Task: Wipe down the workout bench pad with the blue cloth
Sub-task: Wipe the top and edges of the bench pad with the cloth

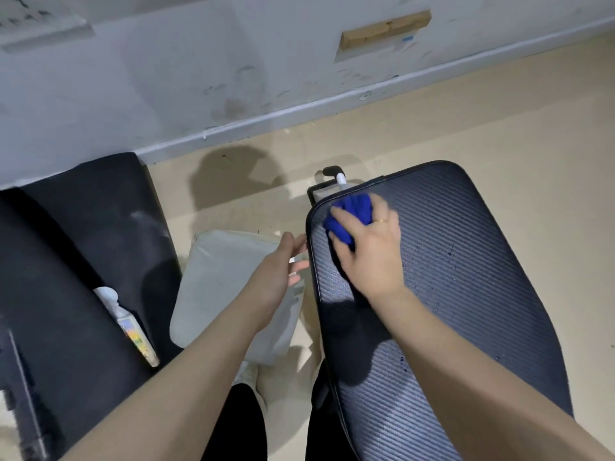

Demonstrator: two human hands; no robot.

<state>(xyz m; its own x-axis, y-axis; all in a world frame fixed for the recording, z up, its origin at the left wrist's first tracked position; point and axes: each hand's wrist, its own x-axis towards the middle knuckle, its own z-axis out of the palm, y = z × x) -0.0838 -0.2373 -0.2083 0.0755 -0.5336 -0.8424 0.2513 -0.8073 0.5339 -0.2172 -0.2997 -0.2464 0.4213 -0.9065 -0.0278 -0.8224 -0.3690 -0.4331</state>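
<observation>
The workout bench pad (466,267) is dark with a ribbed weave and fills the right half of the view; small wet droplets dot its middle. My right hand (369,251) presses the bunched blue cloth (351,216) flat onto the pad's far left corner, fingers wrapped over it. My left hand (279,271) hovers just off the pad's left edge, fingers loosely spread, holding nothing. Part of the cloth is hidden under my right palm.
A spray bottle (128,324) lies on a black padded surface (66,261) at the left. A pale grey cushion (219,277) lies on the beige floor between the two pads. The bench's frame end (332,181) sticks out beyond the pad. A scuffed wall runs behind.
</observation>
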